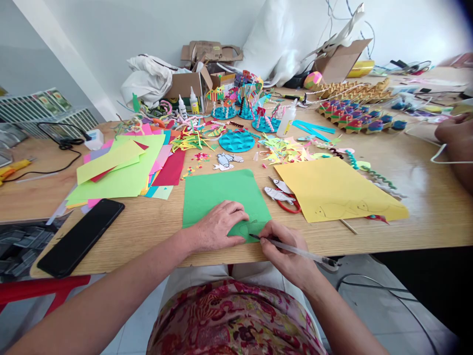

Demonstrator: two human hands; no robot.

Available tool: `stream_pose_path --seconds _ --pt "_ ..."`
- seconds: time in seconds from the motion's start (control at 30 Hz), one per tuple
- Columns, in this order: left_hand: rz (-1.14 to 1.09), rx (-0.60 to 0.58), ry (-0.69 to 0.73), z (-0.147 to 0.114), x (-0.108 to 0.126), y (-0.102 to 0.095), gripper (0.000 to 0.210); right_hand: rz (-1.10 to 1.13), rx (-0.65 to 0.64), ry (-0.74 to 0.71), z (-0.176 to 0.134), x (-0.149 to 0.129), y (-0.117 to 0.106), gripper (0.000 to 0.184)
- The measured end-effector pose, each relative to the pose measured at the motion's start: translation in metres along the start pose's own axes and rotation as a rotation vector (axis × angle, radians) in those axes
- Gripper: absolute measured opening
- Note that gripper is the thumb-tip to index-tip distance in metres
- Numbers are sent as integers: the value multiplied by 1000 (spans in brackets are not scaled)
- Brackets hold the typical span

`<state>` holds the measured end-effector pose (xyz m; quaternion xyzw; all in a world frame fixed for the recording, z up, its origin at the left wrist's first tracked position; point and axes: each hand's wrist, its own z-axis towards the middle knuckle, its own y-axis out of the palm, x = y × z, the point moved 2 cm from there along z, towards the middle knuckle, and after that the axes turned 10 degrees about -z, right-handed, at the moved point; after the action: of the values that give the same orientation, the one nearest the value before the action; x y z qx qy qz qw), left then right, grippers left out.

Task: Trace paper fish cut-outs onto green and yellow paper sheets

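My right hand (pixel 286 249) is closed around a clear-barrelled pen (pixel 301 252), its dark tip touching a green sheet of paper (pixel 218 192). Faint pencil-thin outlines show on the sheet beside the tip. My left hand (pixel 219 226) lies with fingers apart on the green sheet, just left of those lines. To the right is a yellow sheet (pixel 328 182) with fish-like outlines drawn along its near edge. Between the two sheets lie white fish cutouts (pixel 280 195), over red-handled scissors (pixel 290 207) partly hidden by the yellow sheet. More fish cutouts (pixel 226 160) sit beyond the green sheet.
A black phone (pixel 81 237) and stacked coloured paper (pixel 125 165) lie at left. Behind are paper scraps (pixel 286 149), a blue scalloped base (pixel 236 141), glue bottles (pixel 287 118) and painted egg cartons (pixel 360 116). Another person's hand (pixel 456 138) is at the right edge.
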<state>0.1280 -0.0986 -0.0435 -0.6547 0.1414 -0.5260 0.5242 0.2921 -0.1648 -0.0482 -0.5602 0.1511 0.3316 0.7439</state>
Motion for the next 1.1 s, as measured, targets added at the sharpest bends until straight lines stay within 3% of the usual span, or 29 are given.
stream_pose_path --seconds 0.6,0.73,1.1 --pt "-4 3 7 0 -1 1 40 68 -46 33 1 0 -3 11" --pt "-11 12 0 -1 -1 1 38 27 -8 96 0 2 0 10" --pt "-21 17 1 -1 -1 1 37 -71 -32 91 3 2 4 8"
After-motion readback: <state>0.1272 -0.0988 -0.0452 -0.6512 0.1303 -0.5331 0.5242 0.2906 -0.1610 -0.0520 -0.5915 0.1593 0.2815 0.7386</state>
